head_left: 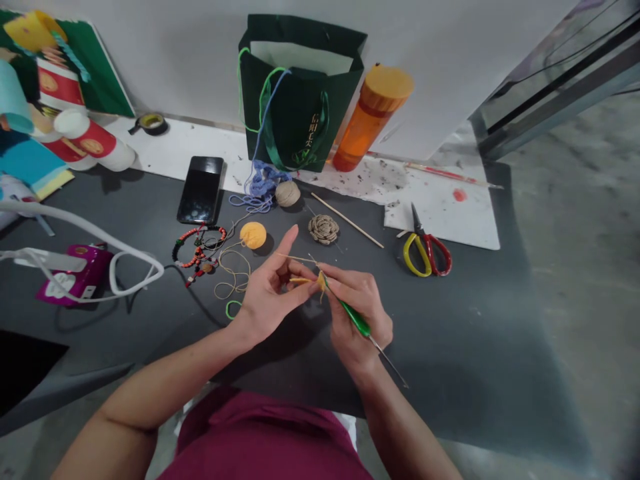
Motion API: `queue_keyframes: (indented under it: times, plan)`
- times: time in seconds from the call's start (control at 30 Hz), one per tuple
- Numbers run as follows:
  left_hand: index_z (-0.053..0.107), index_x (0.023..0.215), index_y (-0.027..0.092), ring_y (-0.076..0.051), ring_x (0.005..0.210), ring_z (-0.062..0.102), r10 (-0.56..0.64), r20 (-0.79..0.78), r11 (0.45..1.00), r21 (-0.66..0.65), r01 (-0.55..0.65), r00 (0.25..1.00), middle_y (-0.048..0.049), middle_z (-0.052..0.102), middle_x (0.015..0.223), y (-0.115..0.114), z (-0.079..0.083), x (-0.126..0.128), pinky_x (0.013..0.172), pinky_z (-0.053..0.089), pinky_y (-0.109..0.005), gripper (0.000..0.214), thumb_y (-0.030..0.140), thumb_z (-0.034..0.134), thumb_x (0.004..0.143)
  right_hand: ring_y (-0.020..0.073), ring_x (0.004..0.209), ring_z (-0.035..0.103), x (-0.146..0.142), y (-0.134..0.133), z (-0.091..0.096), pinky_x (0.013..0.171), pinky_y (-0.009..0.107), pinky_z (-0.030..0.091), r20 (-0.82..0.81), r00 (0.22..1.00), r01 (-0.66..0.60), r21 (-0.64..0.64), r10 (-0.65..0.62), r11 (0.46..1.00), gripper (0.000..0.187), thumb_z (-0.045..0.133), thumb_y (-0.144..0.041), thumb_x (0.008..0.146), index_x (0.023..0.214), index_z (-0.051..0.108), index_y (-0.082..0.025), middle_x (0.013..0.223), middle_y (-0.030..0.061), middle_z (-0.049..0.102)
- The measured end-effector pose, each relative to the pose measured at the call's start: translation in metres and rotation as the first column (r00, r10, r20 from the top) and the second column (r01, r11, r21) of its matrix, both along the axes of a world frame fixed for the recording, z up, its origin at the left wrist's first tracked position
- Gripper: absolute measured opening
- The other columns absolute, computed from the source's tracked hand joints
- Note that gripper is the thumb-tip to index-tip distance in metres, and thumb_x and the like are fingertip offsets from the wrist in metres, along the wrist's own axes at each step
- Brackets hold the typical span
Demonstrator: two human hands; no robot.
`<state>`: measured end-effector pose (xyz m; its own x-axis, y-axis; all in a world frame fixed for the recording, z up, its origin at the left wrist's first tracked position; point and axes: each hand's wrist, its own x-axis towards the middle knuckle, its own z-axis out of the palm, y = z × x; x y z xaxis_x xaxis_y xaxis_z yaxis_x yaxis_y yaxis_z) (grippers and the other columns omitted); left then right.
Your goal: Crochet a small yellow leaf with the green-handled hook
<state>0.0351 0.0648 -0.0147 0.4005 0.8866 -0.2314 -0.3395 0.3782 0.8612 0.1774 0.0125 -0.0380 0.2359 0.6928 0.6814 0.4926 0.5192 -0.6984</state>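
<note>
In my right hand (363,313) is a crochet hook (356,319) with a green handle, its metal end sticking out toward my wrist. The hook's other tip meets a small yellow crochet piece (321,283). My left hand (270,290) pinches that piece between thumb and fingers, with its index finger raised and a strand of yarn stretched from it toward the hook. Beyond my left hand lies a yellow yarn ball (253,235). A coiled brown rosette (323,229) and a beige yarn ball (287,194) rest farther back.
Scissors (427,247) and a thin wooden stick (347,220) lie to the right. A dark green paper bag (300,93) and an orange bottle (370,120) stand at the back. Leftward are a phone (201,190), a beaded bracelet (199,250), a purple box (80,273) and white cables.
</note>
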Motion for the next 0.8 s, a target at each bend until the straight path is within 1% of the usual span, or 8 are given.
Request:
queue_keyframes:
  times: [0.1, 0.23, 0.3, 0.4, 0.57, 0.63, 0.7, 0.8]
  plan:
    - [0.050, 0.157, 0.029, -0.011, 0.078, 0.065, -0.018, 0.033, 1.000, -0.013, 0.018, 0.999, 0.0040, 0.072, 0.081, 0.000, -0.002, 0.000, 0.078, 0.051, -0.025, 0.094, 0.021, 0.091, 0.073, 0.0200, 0.100, 0.079, -0.007, 0.001, -0.001, 0.082, 0.038, 0.062, -0.293, 0.955, -0.069, -0.052, 0.050, 0.996, 0.028, 0.069, -0.008, 0.092, 0.107, 0.073, -0.032, 0.108, 0.0008, 0.084]
    - [0.052, 0.155, 0.027, -0.012, 0.085, 0.069, -0.072, 0.121, 0.990, -0.115, 0.086, 0.990, 0.0025, 0.074, 0.087, 0.002, -0.003, -0.001, 0.089, 0.054, -0.028, 0.094, 0.019, 0.092, 0.070, 0.0154, 0.094, 0.080, -0.011, 0.007, 0.003, 0.082, 0.033, 0.063, -0.704, 0.693, -0.294, -0.083, 0.152, 0.952, 0.009, 0.073, -0.024, 0.093, 0.094, 0.071, -0.033, 0.097, -0.0050, 0.084]
    - [0.052, 0.155, 0.028, -0.012, 0.087, 0.070, -0.089, 0.142, 0.982, -0.151, 0.111, 0.986, 0.0021, 0.075, 0.089, 0.002, -0.002, -0.001, 0.091, 0.054, -0.029, 0.096, 0.018, 0.093, 0.068, 0.0139, 0.089, 0.079, -0.010, 0.009, 0.005, 0.080, 0.031, 0.063, -0.787, 0.594, -0.364, -0.079, 0.166, 0.928, 0.008, 0.077, -0.030, 0.091, 0.091, 0.069, -0.032, 0.093, -0.0066, 0.083]
    - [0.051, 0.156, 0.029, -0.012, 0.087, 0.070, -0.105, 0.162, 0.976, -0.172, 0.133, 0.981, 0.0026, 0.074, 0.089, 0.002, 0.000, 0.000, 0.094, 0.055, -0.030, 0.100, 0.017, 0.093, 0.067, 0.0148, 0.084, 0.079, -0.007, 0.011, 0.008, 0.077, 0.032, 0.064, -0.815, 0.554, -0.430, -0.105, 0.171, 0.897, 0.013, 0.079, -0.036, 0.089, 0.089, 0.066, -0.032, 0.089, -0.0060, 0.082]
    - [0.049, 0.157, 0.029, -0.011, 0.084, 0.068, -0.103, 0.137, 0.981, -0.149, 0.124, 0.985, 0.0041, 0.072, 0.085, 0.002, 0.002, -0.001, 0.089, 0.054, -0.027, 0.099, 0.016, 0.092, 0.068, 0.0173, 0.083, 0.076, -0.004, 0.008, 0.008, 0.074, 0.035, 0.063, -0.703, 0.691, -0.385, -0.163, 0.167, 0.908, 0.009, 0.070, -0.037, 0.096, 0.093, 0.064, -0.031, 0.085, -0.0028, 0.079]
    - [0.047, 0.158, 0.029, -0.011, 0.083, 0.067, -0.088, 0.093, 0.991, -0.094, 0.096, 0.992, 0.0039, 0.072, 0.084, 0.001, 0.002, -0.001, 0.083, 0.053, -0.025, 0.099, 0.018, 0.091, 0.071, 0.0188, 0.086, 0.076, -0.001, 0.005, 0.007, 0.077, 0.038, 0.062, -0.528, 0.841, -0.243, -0.180, 0.115, 0.953, 0.001, 0.066, -0.030, 0.098, 0.097, 0.066, -0.031, 0.089, -0.0007, 0.079]
    - [0.045, 0.160, 0.029, -0.012, 0.082, 0.066, -0.059, 0.034, 0.998, -0.022, 0.059, 0.998, 0.0030, 0.073, 0.084, -0.002, 0.003, -0.001, 0.078, 0.051, -0.025, 0.098, 0.020, 0.090, 0.073, 0.0201, 0.089, 0.076, 0.001, 0.001, 0.005, 0.080, 0.041, 0.060, -0.271, 0.961, -0.091, -0.134, 0.051, 0.987, 0.014, 0.067, -0.019, 0.095, 0.102, 0.069, -0.031, 0.095, 0.0009, 0.081]
    - [0.043, 0.161, 0.027, -0.011, 0.079, 0.063, 0.005, -0.024, 0.997, 0.074, -0.003, 1.000, 0.0033, 0.073, 0.082, -0.006, 0.005, 0.001, 0.076, 0.050, -0.024, 0.099, 0.018, 0.090, 0.074, 0.0215, 0.091, 0.076, 0.000, -0.003, 0.002, 0.080, 0.043, 0.060, -0.033, 0.999, 0.029, -0.069, -0.031, 0.997, 0.028, 0.073, -0.011, 0.089, 0.105, 0.073, -0.034, 0.104, 0.0009, 0.083]
